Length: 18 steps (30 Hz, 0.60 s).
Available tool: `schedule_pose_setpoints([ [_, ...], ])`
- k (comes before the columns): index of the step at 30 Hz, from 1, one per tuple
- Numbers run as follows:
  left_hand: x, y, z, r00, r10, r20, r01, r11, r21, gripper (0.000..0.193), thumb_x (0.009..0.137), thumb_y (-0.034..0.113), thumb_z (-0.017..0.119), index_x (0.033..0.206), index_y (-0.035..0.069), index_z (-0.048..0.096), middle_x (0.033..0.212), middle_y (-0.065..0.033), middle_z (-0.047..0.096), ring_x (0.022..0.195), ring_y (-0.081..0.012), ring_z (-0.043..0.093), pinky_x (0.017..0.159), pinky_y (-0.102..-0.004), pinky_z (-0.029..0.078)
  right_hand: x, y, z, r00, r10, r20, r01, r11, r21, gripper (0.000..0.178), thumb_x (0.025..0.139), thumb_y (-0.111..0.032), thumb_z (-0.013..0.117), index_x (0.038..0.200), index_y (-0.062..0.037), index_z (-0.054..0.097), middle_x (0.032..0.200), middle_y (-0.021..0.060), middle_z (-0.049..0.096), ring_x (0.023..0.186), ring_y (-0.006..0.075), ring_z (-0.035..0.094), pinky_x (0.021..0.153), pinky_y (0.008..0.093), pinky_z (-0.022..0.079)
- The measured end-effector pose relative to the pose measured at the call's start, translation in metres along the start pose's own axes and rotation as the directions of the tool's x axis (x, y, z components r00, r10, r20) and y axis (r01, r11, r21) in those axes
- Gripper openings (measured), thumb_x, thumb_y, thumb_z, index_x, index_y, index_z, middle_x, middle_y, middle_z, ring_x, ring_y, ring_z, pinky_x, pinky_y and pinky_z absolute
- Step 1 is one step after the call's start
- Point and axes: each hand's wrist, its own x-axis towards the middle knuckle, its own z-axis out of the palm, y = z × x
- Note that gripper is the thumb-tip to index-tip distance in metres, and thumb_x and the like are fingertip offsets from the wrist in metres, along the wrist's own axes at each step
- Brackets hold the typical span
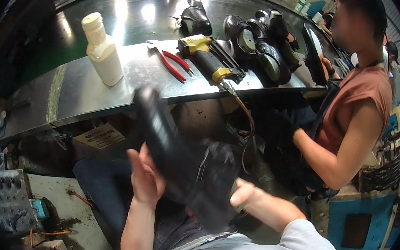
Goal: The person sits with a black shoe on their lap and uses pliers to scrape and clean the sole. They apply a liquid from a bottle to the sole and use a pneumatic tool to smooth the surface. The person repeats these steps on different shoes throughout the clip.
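A black leather boot (161, 131), blurred by motion, hangs tilted in front of me, its toe toward the bench and its shaft toward my body. My left hand (149, 180) cups its left side, thumb and a fingertip showing while the other fingers are hidden by the boot. At the shaft's right edge, my right hand (244, 194) grips it, with most of the fingers out of sight behind it. Beyond the toe, a yellow and black air stapler (206, 60) and red-handled pliers (170, 62) lie on the metal bench (131, 87).
A cream plastic bottle (102, 53) stands left on the bench. Black footwear (260, 46) is grouped at the right, with another black shoe (196, 18) farther back. An air hose (247, 112) droops off the bench edge. A co-worker (356, 106) stands close at right, holding a shoe.
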Motion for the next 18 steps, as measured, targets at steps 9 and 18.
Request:
schedule_pose_setpoints([
  [9, -0.064, -0.024, -0.073, 0.985, -0.171, -0.004, 0.166, 0.953, 0.255, 0.058, 0.103, 0.052, 0.037, 0.129, 0.002, 0.053, 0.117, -0.0147, 0.061, 0.111, -0.0272, 0.060, 0.097, -0.0431, 0.048, 0.106, -0.281, -0.005, 0.668, -0.699, -0.255, 0.576, 0.703, -0.416, 0.055, 0.093, -0.033, 0.063, 0.134, -0.0001, 0.047, 0.127, 0.0199, 0.059, 0.119, 0.0342, 0.059, 0.104, 0.0536, 0.046],
  [18, -0.139, -0.040, -0.159, 0.885, -0.254, -0.391, 0.337, 0.927, 0.161, 0.038, 0.105, 0.031, 0.046, 0.126, 0.000, 0.054, 0.113, -0.0149, 0.062, 0.104, -0.0263, 0.063, 0.092, -0.0394, 0.051, 0.132, -0.123, 0.021, 0.855, -0.501, -0.134, 0.233, 0.602, -0.764, 0.030, 0.096, -0.013, 0.063, 0.122, 0.0021, 0.061, 0.097, 0.0100, 0.070, 0.086, 0.0149, 0.068, 0.076, 0.0281, 0.056],
])
